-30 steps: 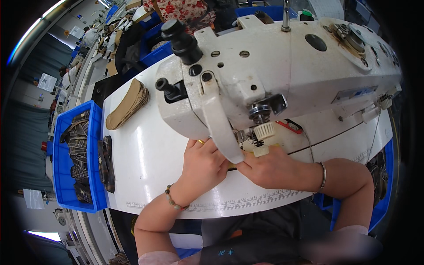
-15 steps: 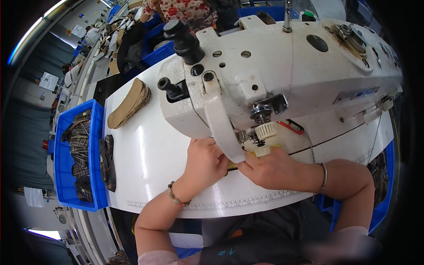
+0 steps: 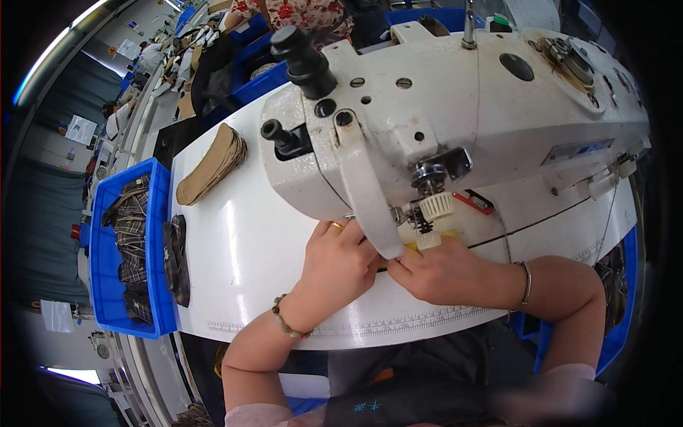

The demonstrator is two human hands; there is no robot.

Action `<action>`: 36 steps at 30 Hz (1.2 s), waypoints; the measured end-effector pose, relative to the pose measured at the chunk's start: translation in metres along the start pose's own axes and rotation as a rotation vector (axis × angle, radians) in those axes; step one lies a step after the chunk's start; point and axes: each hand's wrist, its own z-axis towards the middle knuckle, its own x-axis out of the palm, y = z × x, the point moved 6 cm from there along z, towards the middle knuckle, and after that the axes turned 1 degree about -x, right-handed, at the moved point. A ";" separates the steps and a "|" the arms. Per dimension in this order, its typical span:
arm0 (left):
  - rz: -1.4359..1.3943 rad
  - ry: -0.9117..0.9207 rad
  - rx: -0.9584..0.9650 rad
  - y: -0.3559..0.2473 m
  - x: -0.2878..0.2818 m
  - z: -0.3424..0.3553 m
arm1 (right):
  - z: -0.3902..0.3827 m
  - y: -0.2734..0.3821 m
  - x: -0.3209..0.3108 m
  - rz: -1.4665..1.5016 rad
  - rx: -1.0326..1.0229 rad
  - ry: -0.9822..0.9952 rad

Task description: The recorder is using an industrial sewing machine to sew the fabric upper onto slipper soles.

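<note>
Work looks under way, finished share unclear: left hand and right hand curl by the sewing machine on the tabletop — what either grip holds can't be made out — tan pieces stacked apart.

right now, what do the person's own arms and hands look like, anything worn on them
Both hands are ungloved. The left hand has a gold-coloured ring, with a multicoloured beaded bracelet at its wrist. The right hand has a thin silver-coloured bangle at its wrist. The sleeves are short and pale pink.
</note>
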 end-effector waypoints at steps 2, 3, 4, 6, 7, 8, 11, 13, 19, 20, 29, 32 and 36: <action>-0.019 -0.012 0.007 0.002 0.001 0.000 | 0.000 0.000 0.000 -0.018 0.014 -0.004; -0.021 -0.011 0.009 0.002 0.001 0.000 | -0.001 0.000 0.001 -0.019 0.016 -0.004; -0.021 -0.012 0.006 0.001 0.000 0.000 | -0.001 -0.001 0.002 -0.019 0.020 -0.003; -0.022 -0.011 0.004 0.001 0.001 0.001 | -0.002 -0.001 0.002 -0.018 0.027 -0.003; -0.049 -0.028 0.013 0.001 0.001 0.001 | -0.001 -0.001 0.001 -0.016 0.027 0.004; -0.076 -0.044 0.021 0.002 0.002 0.001 | -0.001 -0.001 0.001 -0.014 0.027 0.010; -0.133 -0.057 -0.012 0.006 0.005 -0.002 | 0.000 0.000 0.002 -0.006 0.030 -0.001; -0.129 -0.050 -0.008 0.005 0.005 -0.001 | -0.002 -0.001 0.002 -0.001 0.029 -0.002; -0.129 -0.034 0.007 0.001 -0.005 0.005 | -0.001 -0.001 0.002 -0.024 0.030 -0.007; -0.132 -0.040 0.011 0.001 -0.006 0.006 | -0.001 -0.001 0.002 -0.032 0.035 -0.016; -0.024 0.038 -0.135 0.016 0.012 0.008 | -0.011 -0.019 0.030 -0.060 0.120 0.184; -0.022 0.040 -0.146 0.015 0.010 0.007 | -0.008 -0.020 0.026 -0.015 0.124 0.172; -0.018 0.045 -0.157 0.013 0.010 0.009 | -0.001 -0.019 0.013 0.053 0.101 0.056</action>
